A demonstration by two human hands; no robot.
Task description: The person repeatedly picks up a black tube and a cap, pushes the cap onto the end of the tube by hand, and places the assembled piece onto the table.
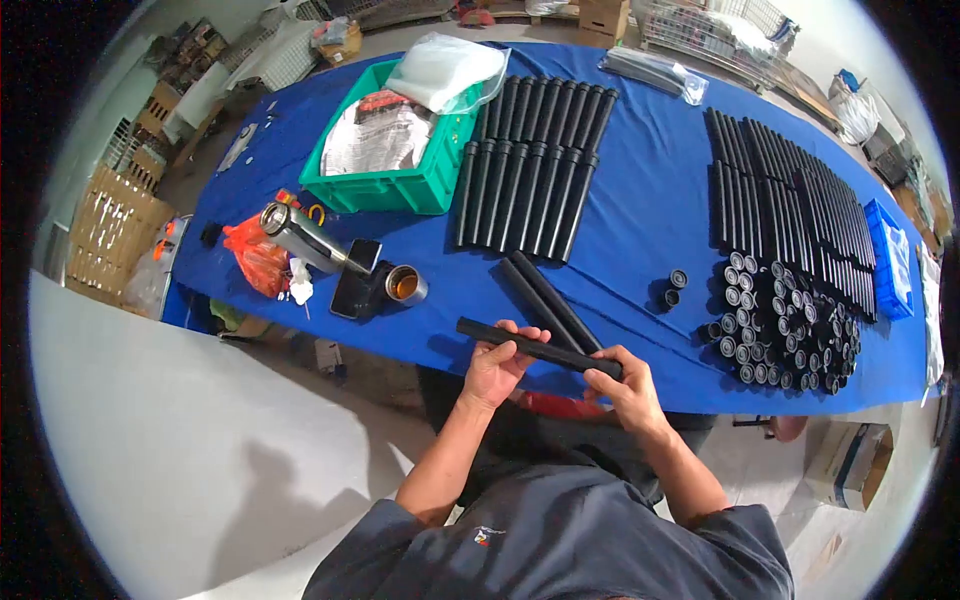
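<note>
A black tube point(540, 349) is held nearly level over the table's front edge, its right end a little lower. My left hand point(497, 370) is closed around it left of its middle. At the right end my right hand point(628, 385) grips it, with the fingers covering part of that end. Just beyond lie two more black tubes point(548, 300), side by side and slanted on the blue cloth. Two small black caps point(675, 288) sit to the right of these tubes.
Capped black tubes point(528, 165) lie in rows behind. At the right are many plain tubes point(790, 200), a heap of caps point(785, 330) and a blue bin point(890, 260). A green crate point(380, 190), steel flask point(300, 235), phone point(352, 285) and cup point(406, 285) stand left.
</note>
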